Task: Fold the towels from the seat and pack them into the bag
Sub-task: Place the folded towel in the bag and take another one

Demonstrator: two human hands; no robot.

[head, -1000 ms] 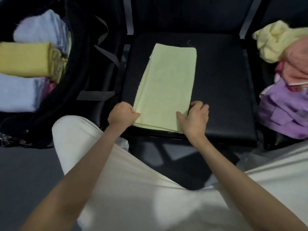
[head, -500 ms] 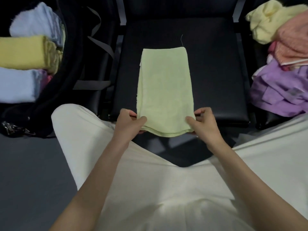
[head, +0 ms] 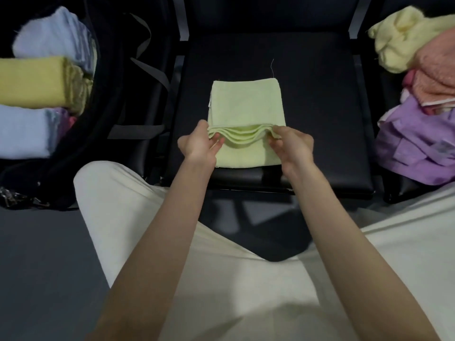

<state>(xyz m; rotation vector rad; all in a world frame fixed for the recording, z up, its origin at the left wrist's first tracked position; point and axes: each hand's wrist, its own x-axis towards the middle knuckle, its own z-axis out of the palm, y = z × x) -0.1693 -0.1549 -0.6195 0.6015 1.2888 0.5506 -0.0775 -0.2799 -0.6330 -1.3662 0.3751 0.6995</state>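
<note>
Both hands pinch soft, wavy-layered green towel (head: 246,104).

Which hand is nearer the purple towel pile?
Right. The right hand pinches the green towel's right corner, on the purple towel pile's side; the left hand holds the opposite corner, farther away.

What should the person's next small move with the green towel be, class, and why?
Probably carry the lifted near edge forward and lay it on the far edge. Both the left hand and right hand pinch that edge of the light green towel above the middle of the black seat, so the fold is only half done.
</note>
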